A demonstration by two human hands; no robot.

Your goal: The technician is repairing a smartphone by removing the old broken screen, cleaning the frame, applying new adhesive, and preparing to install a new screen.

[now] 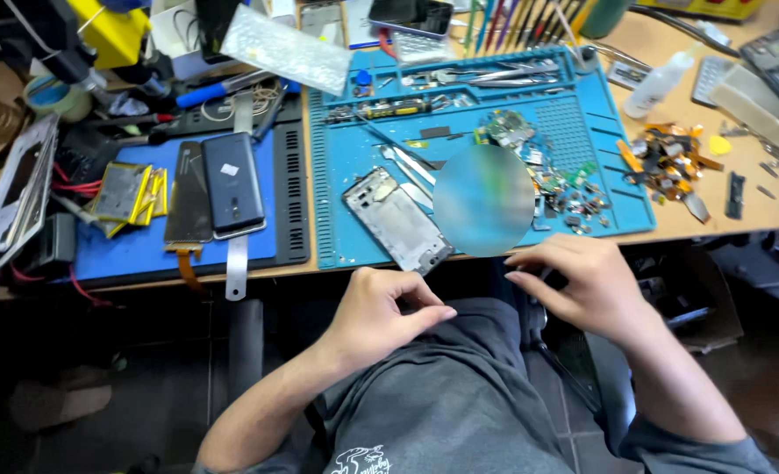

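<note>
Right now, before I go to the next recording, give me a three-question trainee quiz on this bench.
1. True or false: the left hand holds a screwdriver.
2. The phone frame lies on which mat? A) blue mat B) dark blue mat C) bare wood
3. Which thing stands at the blue mat's right edge, on the wooden bench?

Key:
1. False; both it and the right hand show nothing held.
2. A.
3. A small white bottle.
</note>
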